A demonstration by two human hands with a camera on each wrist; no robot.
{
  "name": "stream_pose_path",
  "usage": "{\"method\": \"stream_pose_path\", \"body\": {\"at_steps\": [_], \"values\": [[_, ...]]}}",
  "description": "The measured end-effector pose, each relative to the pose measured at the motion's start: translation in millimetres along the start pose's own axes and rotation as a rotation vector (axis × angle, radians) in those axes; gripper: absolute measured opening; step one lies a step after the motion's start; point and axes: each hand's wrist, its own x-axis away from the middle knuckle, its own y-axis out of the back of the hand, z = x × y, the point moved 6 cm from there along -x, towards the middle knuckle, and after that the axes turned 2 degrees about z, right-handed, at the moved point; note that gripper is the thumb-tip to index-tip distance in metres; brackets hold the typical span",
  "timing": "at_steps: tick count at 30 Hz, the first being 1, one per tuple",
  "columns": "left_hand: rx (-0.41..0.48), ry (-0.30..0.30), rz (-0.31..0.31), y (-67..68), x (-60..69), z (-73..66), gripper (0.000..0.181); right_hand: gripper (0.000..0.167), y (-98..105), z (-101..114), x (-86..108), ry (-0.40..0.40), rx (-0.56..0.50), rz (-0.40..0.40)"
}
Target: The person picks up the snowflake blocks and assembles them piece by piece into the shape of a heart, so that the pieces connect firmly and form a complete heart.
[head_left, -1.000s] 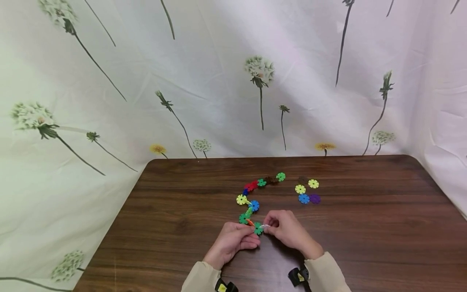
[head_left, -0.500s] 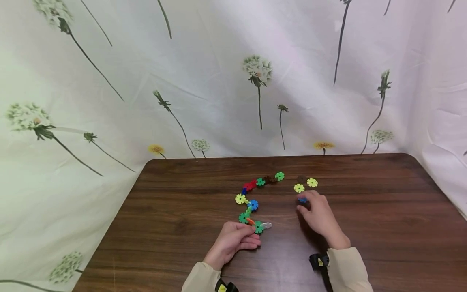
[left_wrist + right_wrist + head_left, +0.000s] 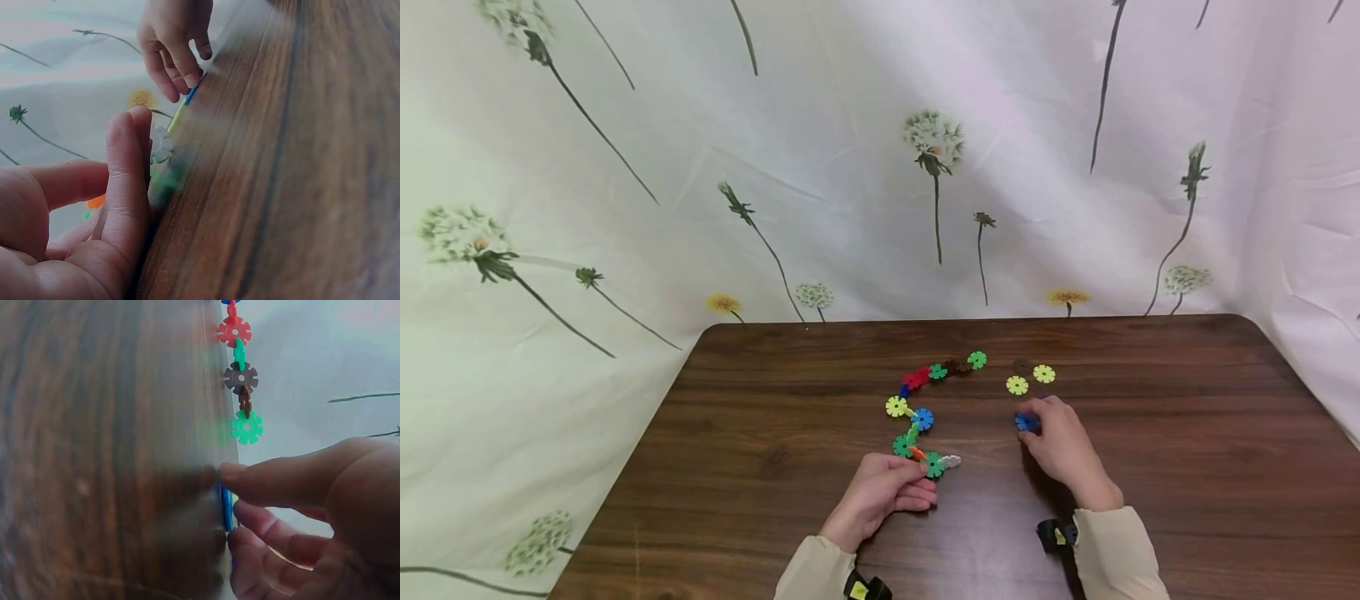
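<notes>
A chain of coloured notched discs curves over the table, from a light green disc (image 3: 977, 360) at the back to a white disc (image 3: 951, 461) at the near end. My left hand (image 3: 883, 496) pinches the green disc (image 3: 934, 465) beside the white one. In the left wrist view the white disc (image 3: 161, 145) stands on edge past the fingertips. My right hand (image 3: 1066, 450) has thumb and fingers round a blue disc (image 3: 1026, 422) at the table surface; the right wrist view shows that blue disc (image 3: 226, 509) edge-on at the fingertips.
Behind my right hand lie two yellow discs (image 3: 1017, 385) and a dark brown disc (image 3: 1022, 366). A purple disc is mostly hidden by the hand. The dark wooden table (image 3: 760, 400) ends at a white cloth (image 3: 850, 208) printed with dandelions.
My right hand has let go of the white disc and moved right to the loose discs, where the blue disc has shifted slightly nearer. My left hand has kept its hold on the green disc.
</notes>
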Motion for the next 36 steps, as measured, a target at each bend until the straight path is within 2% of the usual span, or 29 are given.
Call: {"method": "stream_pose_path", "body": {"at_steps": [9, 14, 19, 22, 25, 29, 32, 36], "values": [[-0.014, -0.001, 0.008, 0.0, -0.6, 0.8, 0.026, 0.027, -2.0, -4.8, 0.2, -0.059, 0.038, 0.026], [-0.015, 0.000, 0.012, -0.1, -1.1, 1.0, 0.026, 0.026, -1.5, -4.7, 0.6, -0.087, 0.005, 0.067], [-0.018, 0.002, 0.013, -0.1, -0.9, 1.0, 0.026, 0.022, -0.8, -5.3, 1.0, -0.104, -0.048, 0.073], [-0.016, 0.003, 0.012, 0.1, -0.9, 1.2, 0.026, 0.018, -4.7, -4.4, 0.3, -0.120, -0.177, 0.088], [-0.016, 0.004, 0.010, 0.5, -1.0, 1.3, 0.026, 0.018, -14.1, 0.8, -1.2, -0.119, -0.413, 0.140], [-0.017, 0.006, 0.006, 0.8, -1.1, 1.4, 0.026, 0.022, -30.6, 9.4, -1.3, -0.119, -0.688, 0.256], [-0.016, 0.006, 0.005, 0.6, -1.1, 1.4, 0.026, 0.021, -40.1, 13.9, 0.0, -0.132, -0.765, 0.319], [-0.016, 0.003, 0.004, 0.4, -0.9, 1.2, 0.026, 0.022, -46.1, 18.6, 1.2, -0.137, -0.771, 0.343]]}}
